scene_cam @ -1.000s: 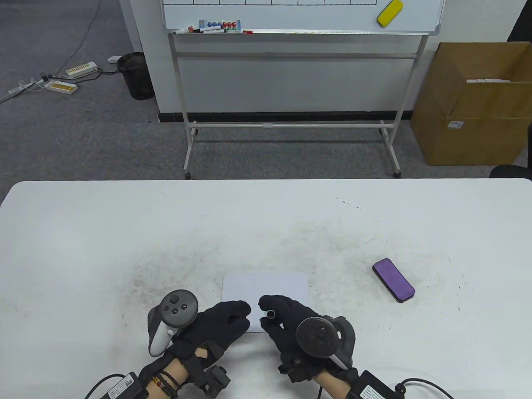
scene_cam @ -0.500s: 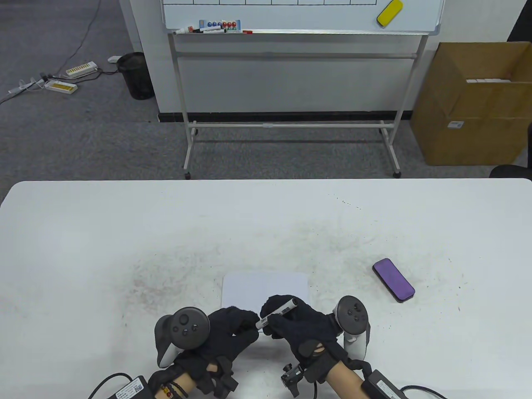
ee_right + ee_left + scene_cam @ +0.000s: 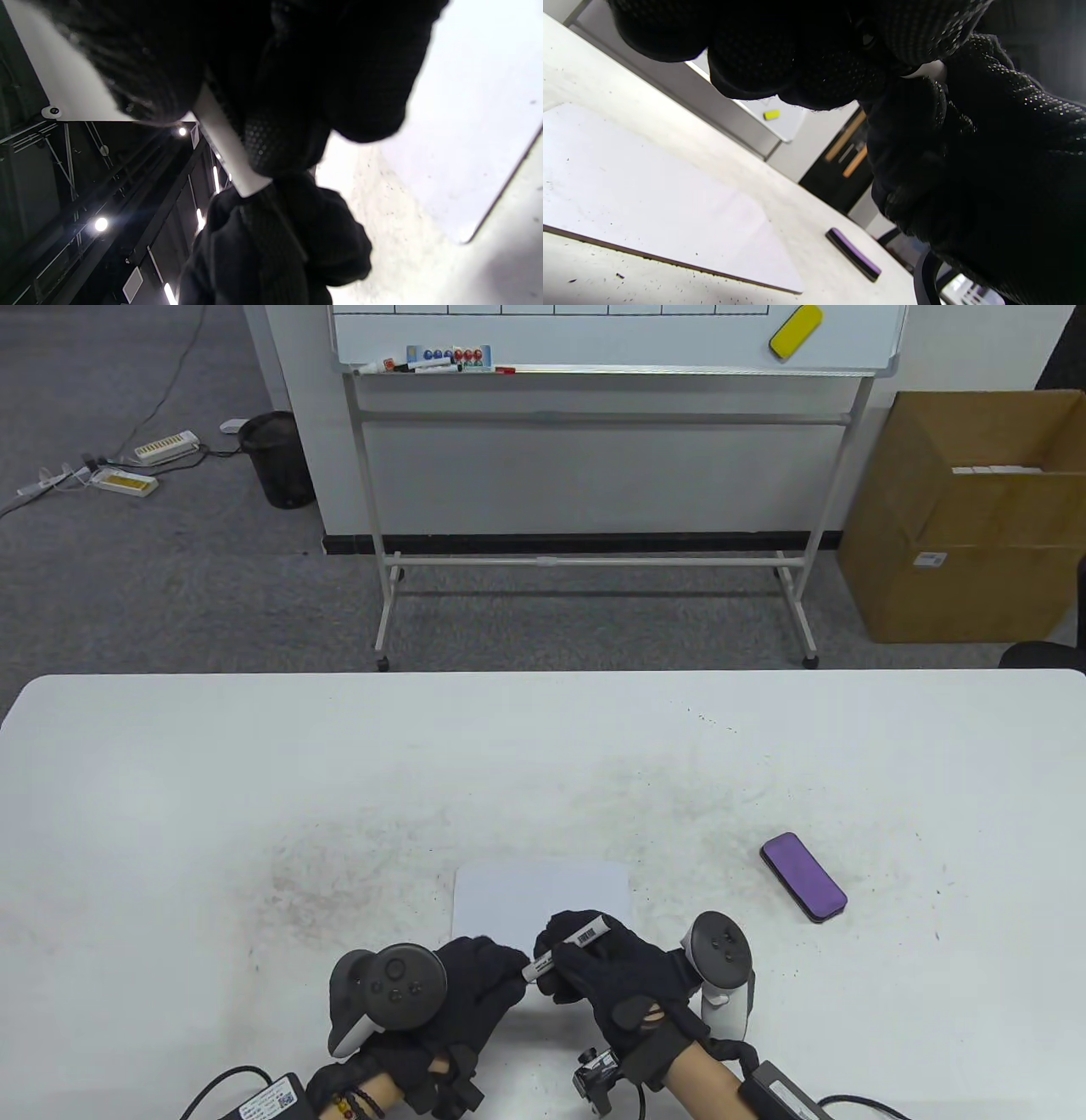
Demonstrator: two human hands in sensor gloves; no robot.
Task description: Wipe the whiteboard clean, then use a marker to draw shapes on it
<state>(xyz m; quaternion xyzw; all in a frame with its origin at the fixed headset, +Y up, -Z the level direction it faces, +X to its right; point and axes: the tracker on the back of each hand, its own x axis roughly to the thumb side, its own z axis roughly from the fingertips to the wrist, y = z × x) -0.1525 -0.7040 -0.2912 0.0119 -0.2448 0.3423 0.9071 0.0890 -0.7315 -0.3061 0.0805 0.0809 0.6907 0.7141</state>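
A small blank whiteboard [image 3: 543,895] lies flat on the table near its front edge; it also shows in the left wrist view [image 3: 649,203] and the right wrist view [image 3: 466,127]. My right hand [image 3: 567,957] grips a white marker [image 3: 575,942] that slants just above the board's near edge. My left hand [image 3: 507,969] curls its fingers round the marker's lower left end, which is hidden inside the glove. The marker's white barrel [image 3: 222,142] runs between both gloves. A purple eraser [image 3: 803,876] lies on the table to the right, apart from both hands.
The white table [image 3: 170,780] is speckled with dark smudges round the board. Behind it stand a large whiteboard on a wheeled frame [image 3: 594,356], a cardboard box [image 3: 959,517] and a black bin [image 3: 278,458]. Cables trail from both wrists.
My right hand has turned over, so the marker now slants instead of pointing up. My left hand has moved right and closed on the marker's lower end.
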